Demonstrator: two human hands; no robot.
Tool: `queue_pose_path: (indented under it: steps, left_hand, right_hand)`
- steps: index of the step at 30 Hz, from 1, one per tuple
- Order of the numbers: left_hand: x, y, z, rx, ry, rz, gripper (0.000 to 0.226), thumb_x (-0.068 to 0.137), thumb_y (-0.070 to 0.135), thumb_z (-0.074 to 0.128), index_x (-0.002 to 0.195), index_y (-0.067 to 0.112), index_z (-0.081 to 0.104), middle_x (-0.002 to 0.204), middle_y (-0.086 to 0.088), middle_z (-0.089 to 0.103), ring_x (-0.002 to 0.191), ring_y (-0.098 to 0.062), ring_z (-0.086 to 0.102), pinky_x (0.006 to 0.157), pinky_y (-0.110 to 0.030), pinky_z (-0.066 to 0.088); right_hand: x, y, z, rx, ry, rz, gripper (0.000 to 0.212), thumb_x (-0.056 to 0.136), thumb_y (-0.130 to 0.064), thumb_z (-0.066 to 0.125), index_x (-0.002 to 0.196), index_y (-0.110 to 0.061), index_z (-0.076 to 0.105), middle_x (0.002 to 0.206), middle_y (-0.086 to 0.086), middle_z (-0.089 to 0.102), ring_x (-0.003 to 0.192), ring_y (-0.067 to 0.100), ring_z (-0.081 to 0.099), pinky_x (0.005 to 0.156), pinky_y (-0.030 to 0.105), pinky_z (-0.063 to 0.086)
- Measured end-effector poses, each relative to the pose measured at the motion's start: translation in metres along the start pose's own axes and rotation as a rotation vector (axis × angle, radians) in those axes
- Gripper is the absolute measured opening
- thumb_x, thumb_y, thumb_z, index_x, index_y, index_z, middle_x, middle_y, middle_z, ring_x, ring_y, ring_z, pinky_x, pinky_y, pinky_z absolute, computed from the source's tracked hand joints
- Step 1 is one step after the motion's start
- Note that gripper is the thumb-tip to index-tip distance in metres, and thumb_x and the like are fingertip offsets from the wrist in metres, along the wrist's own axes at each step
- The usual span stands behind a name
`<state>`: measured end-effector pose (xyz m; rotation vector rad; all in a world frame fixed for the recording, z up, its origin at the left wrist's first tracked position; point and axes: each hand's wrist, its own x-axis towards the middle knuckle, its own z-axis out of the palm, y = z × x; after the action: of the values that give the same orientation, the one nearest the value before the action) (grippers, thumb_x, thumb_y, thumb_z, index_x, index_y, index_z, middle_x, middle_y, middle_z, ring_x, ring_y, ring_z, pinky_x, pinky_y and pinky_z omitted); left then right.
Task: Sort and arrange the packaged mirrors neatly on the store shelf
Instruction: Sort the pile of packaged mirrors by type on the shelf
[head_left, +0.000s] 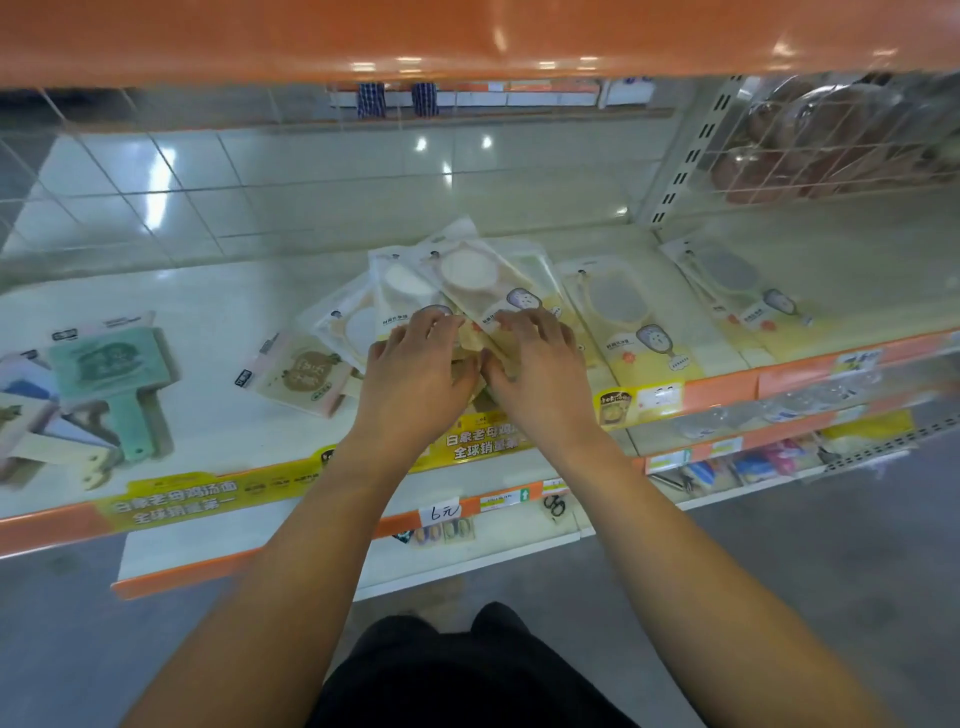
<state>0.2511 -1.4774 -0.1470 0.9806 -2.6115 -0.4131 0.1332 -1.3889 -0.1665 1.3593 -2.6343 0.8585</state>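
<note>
**Fanned mirror packs, mid-shelf: handling and grip**

Left hand (415, 364): laid on the near end of the fan (441, 291) of mirror packs. Fingers (434, 325) are seen bent and a little spread, tips pressed down on the film. Whether a pack edge is pinched underneath cannot be told.

Right hand (535, 358): set just beside the left, thumbs nearly touching. Fingers are bent and spread over the top pack, pressed on its printed lower end. A true pinch cannot be confirmed here either.

Fan: several flat packs overlapped at differing angles, lying on the middle of the shelf (208, 291), just behind its front lip. Each is judged light and stiff, with a card backing in glossy film. The film is expected to be slippery, so packs are likely to slide over one another. The mirror glass is presumed fragile; bending and dropping are to be avoided. Best taken by the long edges or squared from both sides with flat palms, not by the round mirror face.

Oval packs (618, 306): laid flat to the right, apart from the fan.

Paddle mirrors (114, 374): piled at the far left, untouched.

Wire back (156, 156): behind the shelf.
</note>
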Motion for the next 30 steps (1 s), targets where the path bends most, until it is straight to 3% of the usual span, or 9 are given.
queue_pose_path:
  steps: [10,15,20,24,26,30]
  left_hand:
    - [0.011,-0.021,0.000,-0.011,-0.075,-0.018,0.046,0.090,0.041,0.050,0.132,0.024,0.047,0.136,0.001,0.046,0.123,-0.027,0.046,0.098,-0.042,0.034]
    - [0.024,-0.019,-0.003,0.011,-0.088,-0.090,0.042,0.091,0.040,0.049,0.131,0.026,0.046,0.137,0.002,0.044,0.123,-0.026,0.045,0.099,-0.041,0.032]
    - [0.034,-0.008,-0.004,0.034,-0.045,-0.139,0.044,0.093,0.038,0.047,0.133,0.021,0.045,0.138,0.000,0.042,0.124,-0.025,0.044,0.100,-0.041,0.033]
    - [0.037,0.000,0.000,0.033,-0.031,-0.194,0.043,0.093,0.039,0.046,0.133,0.022,0.045,0.138,0.001,0.043,0.124,-0.024,0.045,0.100,-0.041,0.034]
    - [0.036,0.003,0.003,0.031,-0.025,-0.221,0.043,0.093,0.039,0.045,0.133,0.021,0.045,0.138,0.000,0.043,0.124,-0.024,0.045,0.100,-0.041,0.034]
    - [0.034,0.008,0.007,0.039,-0.003,-0.268,0.042,0.094,0.039,0.046,0.132,0.021,0.046,0.138,0.000,0.044,0.123,-0.025,0.046,0.099,-0.040,0.034]
  right_hand:
    - [0.021,-0.004,0.021,-0.040,-0.016,0.001,0.047,0.086,-0.038,0.064,0.128,-0.019,0.058,0.130,0.008,0.054,0.122,0.036,0.048,0.094,0.051,0.045]
    - [0.057,0.008,0.023,-0.026,-0.112,0.021,0.050,0.093,-0.051,0.051,0.137,-0.028,0.049,0.146,0.005,0.040,0.135,0.029,0.034,0.106,0.046,0.036]
    - [0.084,0.021,0.022,-0.074,-0.177,-0.065,0.060,0.090,-0.057,0.051,0.144,-0.033,0.039,0.156,0.009,0.027,0.145,0.035,0.021,0.114,0.049,0.027]
    - [0.098,0.033,0.025,-0.127,-0.342,-0.077,0.072,0.086,-0.069,0.048,0.148,-0.042,0.024,0.162,0.011,0.011,0.147,0.042,0.008,0.119,0.052,0.015]
    - [0.101,0.038,0.032,-0.149,-0.415,-0.068,0.072,0.083,-0.075,0.046,0.146,-0.047,0.024,0.161,0.010,0.013,0.145,0.043,0.013,0.117,0.053,0.016]
    - [0.104,0.039,0.036,-0.192,-0.410,-0.107,0.061,0.084,-0.075,0.043,0.138,-0.049,0.033,0.149,0.007,0.031,0.131,0.041,0.031,0.109,0.051,0.026]
